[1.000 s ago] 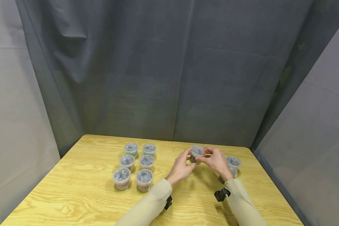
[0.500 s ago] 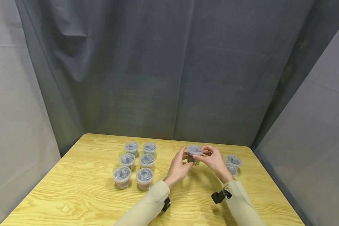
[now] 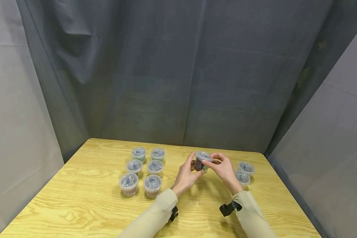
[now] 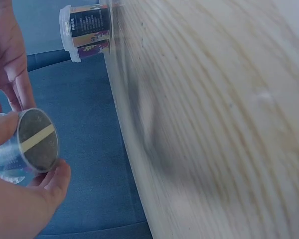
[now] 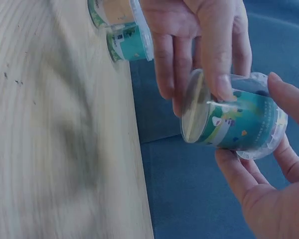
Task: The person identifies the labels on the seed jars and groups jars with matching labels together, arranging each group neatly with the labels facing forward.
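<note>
We see a small clear plastic cup with a teal printed label [image 3: 201,162] lifted above the yellow wooden table [image 3: 86,201], pinched between the curled fingers of our left hand [image 3: 186,175] and right hand [image 3: 225,169].

In the head view the small tub [image 3: 201,161] at centre frame is partly covered by the fingers of both hands, its label too small to read, and the wooden table [image 4: 214,119] is motion-blurred in both wrist views.
</note>
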Motion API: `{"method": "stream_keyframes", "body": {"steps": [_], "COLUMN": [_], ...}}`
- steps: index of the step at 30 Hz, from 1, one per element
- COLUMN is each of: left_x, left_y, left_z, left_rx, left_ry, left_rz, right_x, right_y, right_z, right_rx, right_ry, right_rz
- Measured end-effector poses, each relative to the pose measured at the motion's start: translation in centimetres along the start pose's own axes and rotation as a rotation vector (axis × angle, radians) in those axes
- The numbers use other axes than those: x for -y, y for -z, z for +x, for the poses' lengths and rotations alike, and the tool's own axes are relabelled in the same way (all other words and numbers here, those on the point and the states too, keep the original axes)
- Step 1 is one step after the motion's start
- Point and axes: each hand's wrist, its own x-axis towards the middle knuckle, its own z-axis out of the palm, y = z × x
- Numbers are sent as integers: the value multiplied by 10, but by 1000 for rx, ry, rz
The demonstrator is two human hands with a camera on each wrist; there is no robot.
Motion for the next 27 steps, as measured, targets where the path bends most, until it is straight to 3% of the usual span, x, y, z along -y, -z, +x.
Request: {"method": "stream_keyframes", "body": {"steps": [7, 12, 15, 18, 24, 27], "left_x": [2, -1, -1, 0, 3, 6], "left_y": [5, 11, 12, 10, 5, 5], "left_z": [0, -2, -2, -2, -2, -2], "left_rx": [30, 117, 152, 119, -37, -65], "left_ry": [-36, -22, -10, -15, -25, -32], "left_rz": [2, -55, -69, -54, -90, -113], "right_x": [-7, -11, -13, -13, -6, -6], "right_y": [2, 12, 16, 14, 3, -1], "right_z": [2, 3, 4, 2, -5, -7], "right_rx": [35, 127, 136, 98, -26, -43], "right_ry": [37, 94, 95, 87, 69, 61], "right_rz": [-13, -40, -16, -8, -3, 13]}}
